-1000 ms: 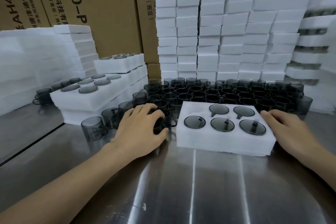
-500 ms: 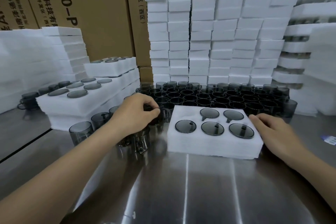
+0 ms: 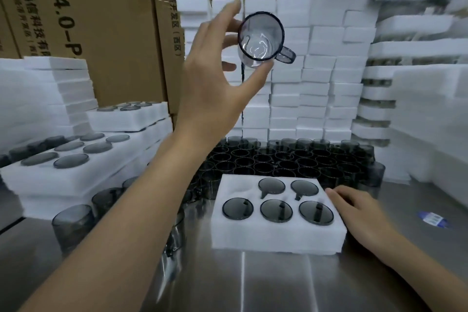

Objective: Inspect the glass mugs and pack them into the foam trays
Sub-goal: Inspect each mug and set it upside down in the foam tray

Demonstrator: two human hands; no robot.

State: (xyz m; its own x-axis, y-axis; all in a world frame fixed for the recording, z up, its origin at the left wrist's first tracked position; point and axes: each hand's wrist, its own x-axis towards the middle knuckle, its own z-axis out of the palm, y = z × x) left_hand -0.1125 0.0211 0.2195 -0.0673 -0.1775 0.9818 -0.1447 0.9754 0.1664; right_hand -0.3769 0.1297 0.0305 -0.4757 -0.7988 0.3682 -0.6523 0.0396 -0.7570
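Note:
My left hand (image 3: 212,76) holds a smoky glass mug (image 3: 260,39) up high in front of me, its mouth turned toward me and its handle pointing right. My fingers and thumb curl around its body. Below, a white foam tray (image 3: 276,235) lies on the steel table with several upside-down mugs sunk in its holes; the back-left hole (image 3: 243,186) is bare. My right hand (image 3: 359,213) rests with relaxed fingers against the tray's right edge. A dense block of loose mugs (image 3: 286,159) stands just behind the tray.
Filled foam trays (image 3: 76,159) are stacked at the left, with loose mugs (image 3: 73,220) in front of them. Stacks of foam blocks (image 3: 304,83) rise at the back and right. Cardboard boxes (image 3: 101,20) stand behind. A small blue label (image 3: 433,219) lies on the table at right.
My left hand has picked a mug out of the loose group and lifted it high to eye level. My right hand has stayed at the tray's right edge.

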